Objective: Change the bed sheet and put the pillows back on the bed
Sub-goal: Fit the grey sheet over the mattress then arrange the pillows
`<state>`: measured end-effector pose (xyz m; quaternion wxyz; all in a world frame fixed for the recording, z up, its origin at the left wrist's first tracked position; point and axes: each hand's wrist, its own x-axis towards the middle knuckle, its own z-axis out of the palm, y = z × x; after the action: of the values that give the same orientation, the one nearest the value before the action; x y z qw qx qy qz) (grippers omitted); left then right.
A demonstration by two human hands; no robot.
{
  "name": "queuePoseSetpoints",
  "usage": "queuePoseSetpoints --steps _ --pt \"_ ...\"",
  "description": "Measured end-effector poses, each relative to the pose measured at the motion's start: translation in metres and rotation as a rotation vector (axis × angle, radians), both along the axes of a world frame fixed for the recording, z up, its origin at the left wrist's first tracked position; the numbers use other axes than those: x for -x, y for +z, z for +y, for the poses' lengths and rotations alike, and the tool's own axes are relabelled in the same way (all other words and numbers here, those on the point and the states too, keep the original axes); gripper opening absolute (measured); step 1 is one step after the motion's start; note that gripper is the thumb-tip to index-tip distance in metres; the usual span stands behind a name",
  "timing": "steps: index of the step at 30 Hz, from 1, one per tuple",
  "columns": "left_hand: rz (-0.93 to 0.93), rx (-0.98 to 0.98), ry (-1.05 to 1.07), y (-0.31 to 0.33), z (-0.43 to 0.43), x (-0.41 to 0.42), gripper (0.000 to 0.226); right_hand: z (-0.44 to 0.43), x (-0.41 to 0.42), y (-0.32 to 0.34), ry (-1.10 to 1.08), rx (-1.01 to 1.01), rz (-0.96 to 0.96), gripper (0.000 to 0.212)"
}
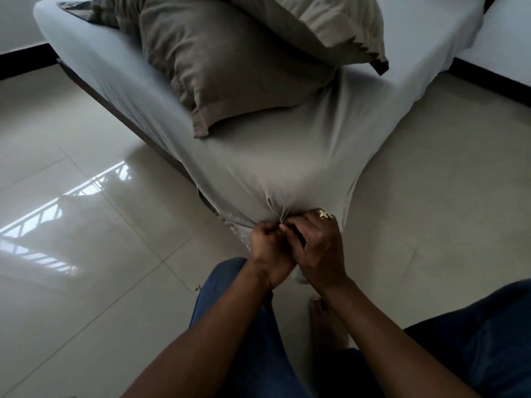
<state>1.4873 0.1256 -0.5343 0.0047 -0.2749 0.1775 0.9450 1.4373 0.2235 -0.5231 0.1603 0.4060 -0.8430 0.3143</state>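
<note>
Mattress (94, 70) first: it fills the upper frame, near corner pointing toward me. The grey bed sheet (273, 156) is stretched over it and drawn into tight pleats at that corner. On top lie the front pillow (230, 73), close to the corner, and the rear pillow (330, 21), overlapping it from behind.

Now the hands. The left hand (270, 248) is a closed fist bunching the gathered fabric. The right hand (319, 248) is touching it, fingers curled round the same bunch.

Risks, as I read them from my end: the sheet looks taut, so a hard tug here could pop a far corner off, or drag the front pillow toward the edge. A slack grip could let the bunch spring loose. Smallest worry: the ring (324, 214) on the right hand could snag the cloth.
</note>
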Motion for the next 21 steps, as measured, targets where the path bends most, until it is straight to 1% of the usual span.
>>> queuePoseSetpoints --steps 2,4,6,7,8,9,10,11,12,13,14,15,16,17,19,20,21 --pt "-0.055 0.13 -0.061 0.003 -0.008 -0.007 0.058 0.0 -0.001 -0.002 0.033 0.065 -0.085 0.007" --pt "-0.122 0.268 -0.127 0.005 -0.015 -0.018 0.049 0.003 -0.005 -0.008 0.044 0.104 -0.216 0.01" --pt "-0.213 0.408 -0.157 0.007 -0.026 -0.03 0.037 0.006 -0.007 -0.018 0.07 0.052 -0.289 0.019" --pt "-0.263 0.525 -0.152 0.006 -0.032 -0.034 0.032 0.006 -0.007 -0.023 0.1 0.005 -0.284 0.022" --pt "-0.304 0.686 -0.126 0.005 -0.039 -0.037 0.026 0.006 -0.007 -0.026 0.129 -0.041 -0.268 0.026" --pt "-0.335 0.9 -0.075 0.001 -0.047 -0.041 0.022 0.005 -0.008 -0.026 0.146 -0.085 -0.256 0.029" --pt "-0.34 1.157 -0.011 -0.002 -0.055 -0.046 0.022 0.005 -0.011 -0.024 0.146 -0.138 -0.245 0.033" --pt "-0.298 1.425 0.06 -0.004 -0.062 -0.053 0.024 0.004 -0.014 -0.021 0.142 -0.213 -0.217 0.041" --pt "-0.197 1.664 0.116 -0.003 -0.065 -0.061 0.025 0.002 -0.018 -0.02 0.137 -0.311 -0.177 0.051" --pt "-0.044 1.86 0.134 -0.001 -0.064 -0.067 0.027 0.0 -0.025 -0.019 0.134 -0.412 -0.142 0.062" --pt "0.124 2.003 0.11 0.001 -0.061 -0.07 0.03 -0.004 -0.03 -0.019 0.128 -0.492 -0.13 0.071" --pt "0.268 2.1 0.058 0.002 -0.056 -0.071 0.033 -0.009 -0.035 -0.021 0.115 -0.547 -0.128 0.076" --pt "0.369 2.171 -0.003 -0.002 -0.052 -0.067 0.036 -0.013 -0.039 -0.026 0.095 -0.59 -0.139 0.078" --pt "0.423 2.235 -0.041 -0.006 -0.049 -0.062 0.038 -0.019 -0.042 -0.029 0.073 -0.623 -0.135 0.08" --pt "0.446 2.324 -0.035 -0.017 -0.044 -0.058 0.037 -0.022 -0.041 -0.034 0.072 -0.656 -0.137 0.085" --pt "0.457 2.345 -0.004 -0.024 -0.042 -0.059 0.037 -0.019 -0.036 -0.034 0.103 -0.62 -0.186 0.082" --pt "0.464 2.358 0.021 -0.029 -0.04 -0.062 0.036 -0.014 -0.027 -0.031 0.142 -0.537 -0.257 0.075"
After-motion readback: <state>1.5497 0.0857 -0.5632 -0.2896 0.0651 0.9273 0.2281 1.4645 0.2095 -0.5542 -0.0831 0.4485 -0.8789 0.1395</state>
